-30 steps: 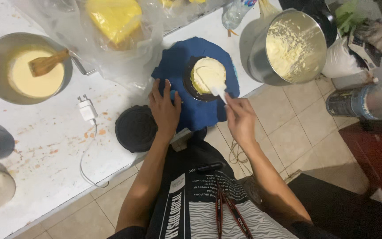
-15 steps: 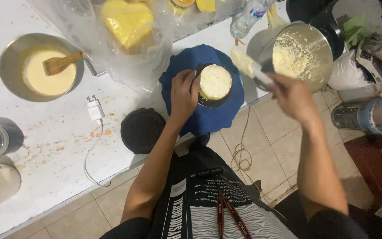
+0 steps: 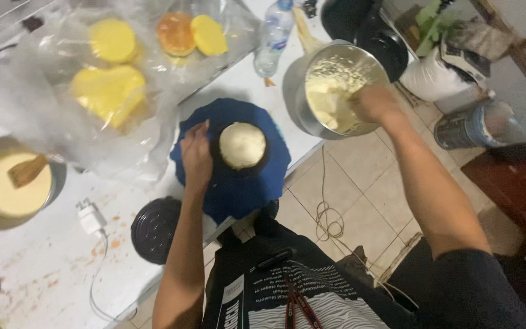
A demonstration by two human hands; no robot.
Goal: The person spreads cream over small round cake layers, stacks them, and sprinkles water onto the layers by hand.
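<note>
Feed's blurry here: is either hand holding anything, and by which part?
Left hand rests against the small cream-frosted round cake, gripping nothing. Right hand is in the steel bowl; hold unclear.

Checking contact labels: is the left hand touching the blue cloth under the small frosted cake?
Touching. In the head view, the left hand lies flat on the blue cloth beside the small frosted cake, with no gap showing beneath the fingers.

A single camera sits on the person's head and looks almost straight down over their chest and both forearms. It takes in the white table (image 3: pixel 44 268) on the left and the tiled floor (image 3: pixel 360 207) on the right, from about arm's length above the work. There is no second view to share the scene.
</note>
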